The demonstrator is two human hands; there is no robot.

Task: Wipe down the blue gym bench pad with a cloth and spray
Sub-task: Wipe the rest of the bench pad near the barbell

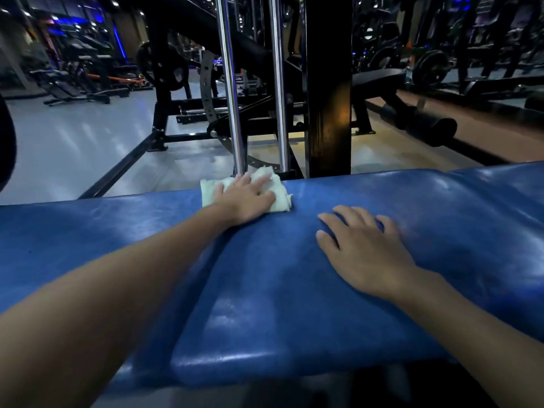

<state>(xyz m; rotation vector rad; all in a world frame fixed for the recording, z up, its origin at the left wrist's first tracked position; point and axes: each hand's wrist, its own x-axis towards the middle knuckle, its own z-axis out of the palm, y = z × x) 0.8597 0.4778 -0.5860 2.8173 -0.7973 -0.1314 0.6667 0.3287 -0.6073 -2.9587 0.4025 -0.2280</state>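
The blue bench pad (279, 290) stretches across the whole view, shiny and slightly creased. A pale folded cloth (279, 187) lies at its far edge near the middle. My left hand (247, 198) presses flat on the cloth with fingers spread. My right hand (362, 248) rests palm down on the bare pad to the right, nearer to me, holding nothing. No spray bottle is in view.
Two chrome guide rods (235, 98) and a dark upright post (329, 98) rise just behind the pad's far edge, close to the cloth. A black machine frame (164, 113), benches and weight plates stand beyond on a grey floor (73, 148).
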